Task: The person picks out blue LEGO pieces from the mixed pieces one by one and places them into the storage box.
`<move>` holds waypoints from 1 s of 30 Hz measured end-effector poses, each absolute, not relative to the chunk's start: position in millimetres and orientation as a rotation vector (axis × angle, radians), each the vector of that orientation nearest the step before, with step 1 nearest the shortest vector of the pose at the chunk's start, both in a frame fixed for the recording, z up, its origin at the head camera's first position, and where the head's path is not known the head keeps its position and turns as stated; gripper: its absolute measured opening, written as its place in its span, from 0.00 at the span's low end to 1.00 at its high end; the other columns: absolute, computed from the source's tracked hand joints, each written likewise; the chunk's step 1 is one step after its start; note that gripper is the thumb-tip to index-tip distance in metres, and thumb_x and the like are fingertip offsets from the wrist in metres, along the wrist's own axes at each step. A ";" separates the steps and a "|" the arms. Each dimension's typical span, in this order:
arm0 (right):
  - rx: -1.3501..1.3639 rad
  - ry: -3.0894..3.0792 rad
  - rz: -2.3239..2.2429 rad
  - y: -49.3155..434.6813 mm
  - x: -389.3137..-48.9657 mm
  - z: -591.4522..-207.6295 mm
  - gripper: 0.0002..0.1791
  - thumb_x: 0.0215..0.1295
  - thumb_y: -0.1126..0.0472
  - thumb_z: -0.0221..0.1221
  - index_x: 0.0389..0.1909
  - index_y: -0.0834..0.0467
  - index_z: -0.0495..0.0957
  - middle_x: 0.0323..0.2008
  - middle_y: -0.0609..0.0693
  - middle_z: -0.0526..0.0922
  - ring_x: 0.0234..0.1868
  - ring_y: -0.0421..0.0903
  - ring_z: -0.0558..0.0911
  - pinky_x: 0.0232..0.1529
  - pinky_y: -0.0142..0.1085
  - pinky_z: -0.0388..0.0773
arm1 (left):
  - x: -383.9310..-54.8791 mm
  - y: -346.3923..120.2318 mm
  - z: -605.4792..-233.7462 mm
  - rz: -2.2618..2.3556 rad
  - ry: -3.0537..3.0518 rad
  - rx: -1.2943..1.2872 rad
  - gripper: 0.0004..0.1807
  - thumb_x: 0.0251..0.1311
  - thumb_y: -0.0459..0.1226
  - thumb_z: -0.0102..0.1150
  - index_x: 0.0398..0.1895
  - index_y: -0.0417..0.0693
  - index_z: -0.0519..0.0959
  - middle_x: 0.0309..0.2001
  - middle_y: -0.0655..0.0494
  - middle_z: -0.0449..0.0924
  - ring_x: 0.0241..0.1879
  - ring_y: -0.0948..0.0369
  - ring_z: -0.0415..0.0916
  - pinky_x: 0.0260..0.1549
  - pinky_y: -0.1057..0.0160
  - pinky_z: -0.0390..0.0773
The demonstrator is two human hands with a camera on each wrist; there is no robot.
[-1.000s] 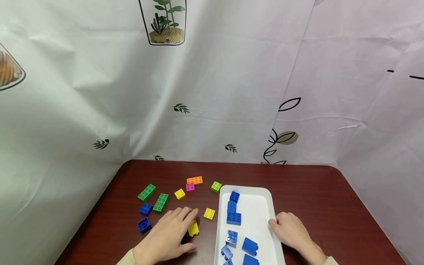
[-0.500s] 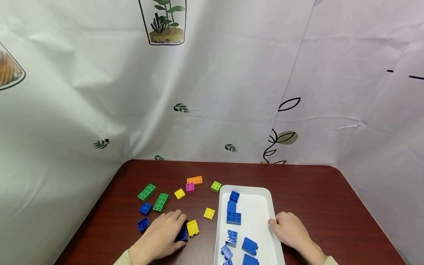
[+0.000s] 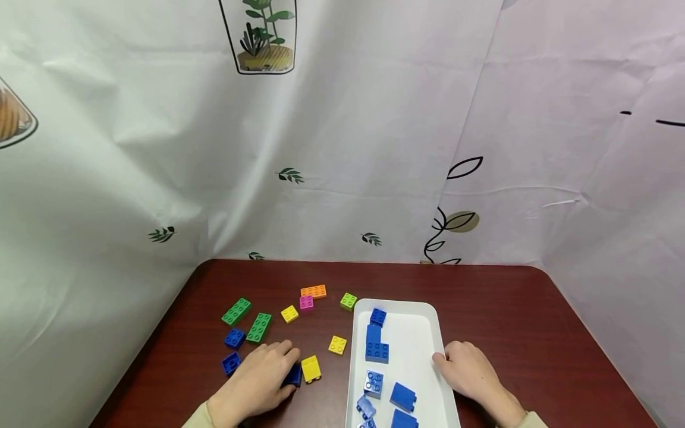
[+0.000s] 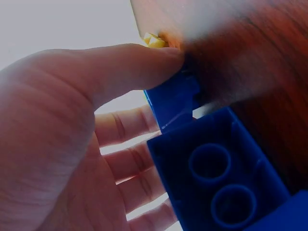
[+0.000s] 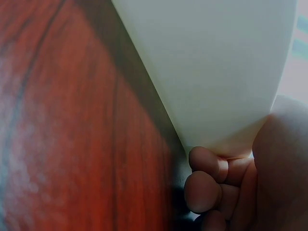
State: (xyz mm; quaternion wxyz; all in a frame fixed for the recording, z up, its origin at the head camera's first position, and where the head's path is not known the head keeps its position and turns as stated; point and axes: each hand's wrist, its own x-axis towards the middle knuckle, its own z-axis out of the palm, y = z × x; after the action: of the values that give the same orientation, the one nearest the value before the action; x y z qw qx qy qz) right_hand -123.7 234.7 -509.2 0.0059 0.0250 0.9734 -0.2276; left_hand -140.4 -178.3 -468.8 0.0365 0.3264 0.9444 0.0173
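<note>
In the head view my left hand (image 3: pixel 258 375) is low over the table's left side, its thumb and fingers around a dark blue building brick (image 3: pixel 293 375) that is partly hidden. The left wrist view shows the thumb on that blue brick (image 4: pixel 174 103), fingers on its far side. Close by there, a larger blue brick (image 4: pixel 211 166) turns its hollow, tubed underside to the camera. A yellow brick (image 3: pixel 311 369) lies just right of the hand. My right hand (image 3: pixel 471 373) grips the right rim of a white tray (image 3: pixel 423 333), fingers curled beneath it in the right wrist view.
Several blue bricks (image 3: pixel 377 353) lie in the tray. Two green bricks (image 3: pixel 259 327), two blue ones (image 3: pixel 234 339), a pink brick (image 3: pixel 306 303), an orange brick (image 3: pixel 318 291), a lime brick (image 3: pixel 348 301) and small yellow ones (image 3: pixel 338 345) lie on the dark table (image 3: pixel 503 309).
My left hand has drawn back left from above the yellow brick, and its thumb and fingers have closed around the blue brick. The right hand still holds the tray.
</note>
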 end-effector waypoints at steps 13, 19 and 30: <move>0.096 3.036 -0.710 233.8 -123.8 -508.6 0.26 0.64 0.57 0.59 0.08 0.50 0.62 0.10 0.43 0.59 0.17 0.40 0.58 0.20 0.34 0.56 | -149.1 -174.7 -454.5 0.109 2.942 1.011 0.21 0.55 0.48 0.76 0.46 0.50 0.81 0.38 0.59 0.78 0.33 0.65 0.72 0.34 0.59 0.82; 0.090 3.042 -0.729 234.2 -123.5 -507.9 0.26 0.65 0.58 0.59 0.08 0.51 0.62 0.10 0.43 0.59 0.17 0.41 0.59 0.20 0.34 0.56 | -153.0 -162.4 -447.2 0.098 2.985 1.047 0.20 0.55 0.47 0.76 0.46 0.50 0.80 0.40 0.58 0.78 0.35 0.63 0.75 0.39 0.57 0.83; 0.088 3.042 -0.725 233.5 -123.3 -507.8 0.26 0.65 0.58 0.59 0.08 0.50 0.62 0.10 0.43 0.59 0.17 0.41 0.58 0.20 0.34 0.56 | -158.1 -127.7 -438.1 0.149 2.977 1.160 0.18 0.56 0.46 0.75 0.46 0.52 0.80 0.38 0.60 0.75 0.32 0.66 0.69 0.36 0.64 0.81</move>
State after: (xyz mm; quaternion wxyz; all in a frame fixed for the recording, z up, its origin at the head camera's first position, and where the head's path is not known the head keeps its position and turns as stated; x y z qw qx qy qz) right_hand -123.3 233.5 -507.8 0.0068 0.0283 0.9723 -0.2317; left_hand -158.1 -127.7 -438.1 -0.0286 0.3625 0.9304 0.0466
